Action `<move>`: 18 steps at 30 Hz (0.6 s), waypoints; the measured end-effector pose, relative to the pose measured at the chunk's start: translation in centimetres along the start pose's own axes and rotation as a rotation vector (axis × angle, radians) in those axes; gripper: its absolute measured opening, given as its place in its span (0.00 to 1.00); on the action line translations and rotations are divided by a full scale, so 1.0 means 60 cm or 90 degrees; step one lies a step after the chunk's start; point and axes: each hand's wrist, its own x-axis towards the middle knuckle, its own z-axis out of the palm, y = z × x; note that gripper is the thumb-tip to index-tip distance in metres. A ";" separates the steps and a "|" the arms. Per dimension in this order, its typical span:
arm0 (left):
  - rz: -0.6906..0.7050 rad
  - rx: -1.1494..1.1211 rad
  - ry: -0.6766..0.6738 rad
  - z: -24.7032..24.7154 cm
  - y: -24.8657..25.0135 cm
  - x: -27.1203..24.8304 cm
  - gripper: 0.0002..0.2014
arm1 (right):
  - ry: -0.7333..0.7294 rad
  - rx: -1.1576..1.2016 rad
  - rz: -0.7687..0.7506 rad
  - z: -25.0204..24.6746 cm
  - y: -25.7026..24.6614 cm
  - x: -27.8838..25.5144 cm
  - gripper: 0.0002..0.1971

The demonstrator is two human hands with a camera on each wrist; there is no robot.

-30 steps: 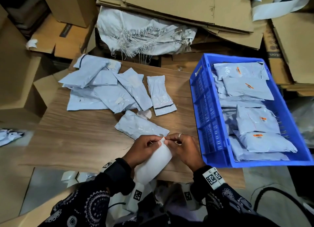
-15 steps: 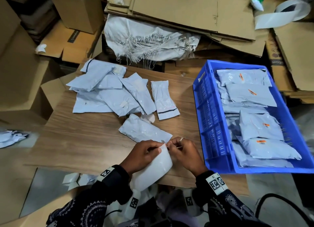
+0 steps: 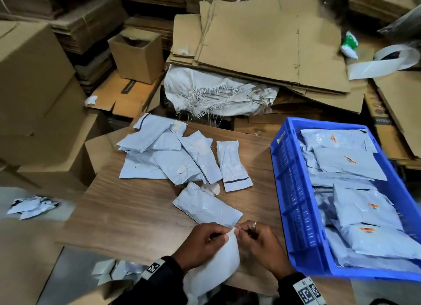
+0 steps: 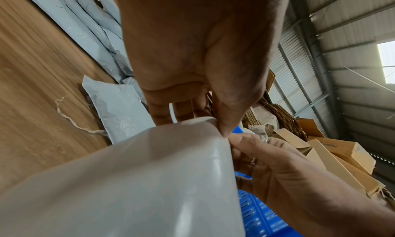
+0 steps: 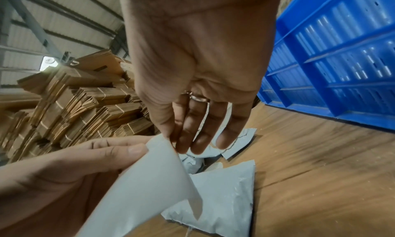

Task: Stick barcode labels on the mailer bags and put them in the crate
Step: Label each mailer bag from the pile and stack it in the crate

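Note:
My left hand grips the top of a white label strip over the table's near edge, thumb on its face. My right hand pinches the strip's top corner between thumb and forefinger. No peeled label shows. A grey mailer bag lies on the table just beyond my hands. More mailer bags are heaped at the far left of the table. The blue crate to my right holds several bags with orange labels.
The wooden table has bare board left of my hands. Flattened cardboard, an open box and a woven sack crowd the far side. Torn paper scraps lie on the floor to the left.
Both hands stay at the top of the strip by the table's near edge. My right fingers keep working at its corner. The head view has tilted up.

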 end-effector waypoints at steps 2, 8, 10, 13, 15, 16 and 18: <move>0.003 -0.003 0.005 -0.001 0.006 0.006 0.12 | 0.032 0.038 0.021 -0.004 -0.010 0.005 0.10; 0.002 -0.027 0.094 -0.011 0.021 0.017 0.07 | 0.139 0.184 0.065 -0.025 -0.018 0.031 0.08; -0.022 -0.053 0.126 -0.014 0.025 0.017 0.13 | 0.169 0.218 0.075 -0.037 -0.013 0.040 0.07; -0.035 -0.057 0.161 -0.021 0.030 0.013 0.16 | 0.179 0.259 0.081 -0.058 -0.009 0.051 0.06; -0.051 -0.071 0.185 -0.029 0.036 0.007 0.17 | 0.164 0.312 0.092 -0.067 -0.008 0.059 0.05; -0.059 -0.077 0.205 -0.034 0.040 0.003 0.17 | 0.157 0.338 0.098 -0.069 -0.007 0.064 0.05; -0.058 -0.055 0.273 -0.046 0.039 -0.002 0.14 | 0.141 0.386 0.109 -0.069 -0.001 0.074 0.05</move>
